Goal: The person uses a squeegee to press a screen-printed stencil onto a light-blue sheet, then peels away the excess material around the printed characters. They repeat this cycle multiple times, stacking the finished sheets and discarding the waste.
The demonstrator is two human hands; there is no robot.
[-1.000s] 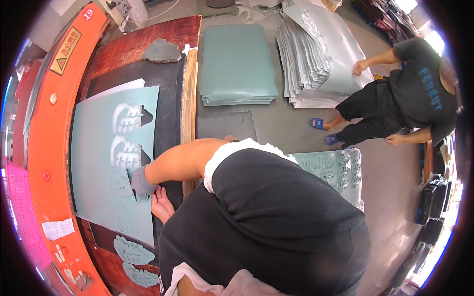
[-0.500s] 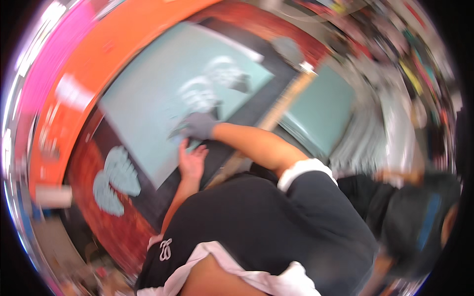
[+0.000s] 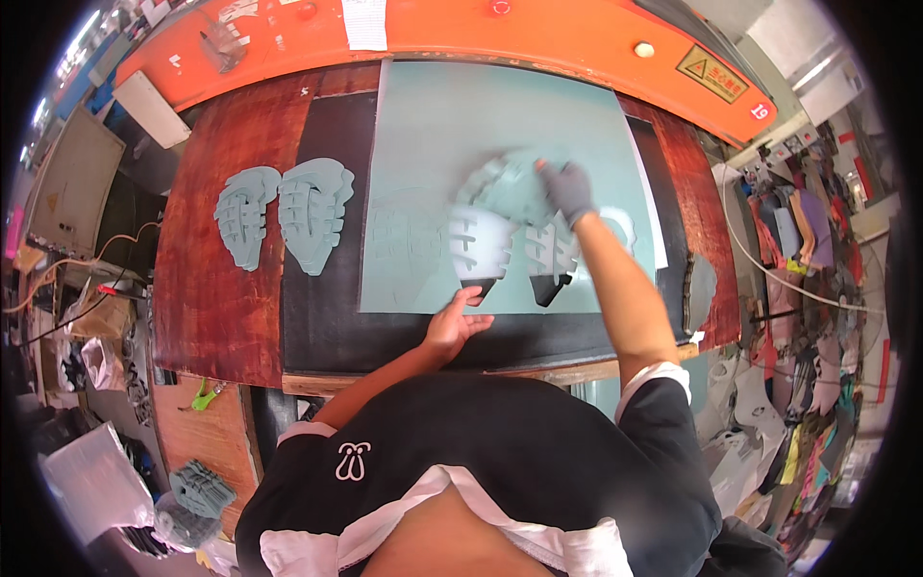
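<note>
A large pale green sheet [image 3: 500, 106] lies on a black mat, with leaf-shaped cut-outs near its front edge. White and black show through the left cut-out [image 3: 478, 242] and the right one [image 3: 552, 260]. My right hand [image 3: 569, 190], in a grey glove, grips a pale green slotted piece [image 3: 511, 188], blurred by motion, above the sheet. My left hand [image 3: 456, 327] is bare, its fingers apart, at the sheet's front edge by the left cut-out's tip. Two slotted leaf-shaped pieces [image 3: 315, 216], seemingly stacked in layers, lie left of the sheet.
An orange machine beam [image 3: 433, 37] spans the far side. The black mat [image 3: 327, 332] rests on a reddish-brown board [image 3: 216, 317]. At the right edge is a grey-green rounded piece [image 3: 702, 293]. More slotted pieces [image 3: 202, 489] sit low at the left.
The view has swung level and sharpened. My right hand has gone from beside my left hand to farther over the sheet, now with a slotted piece in it. My left hand remains near the front edge.
</note>
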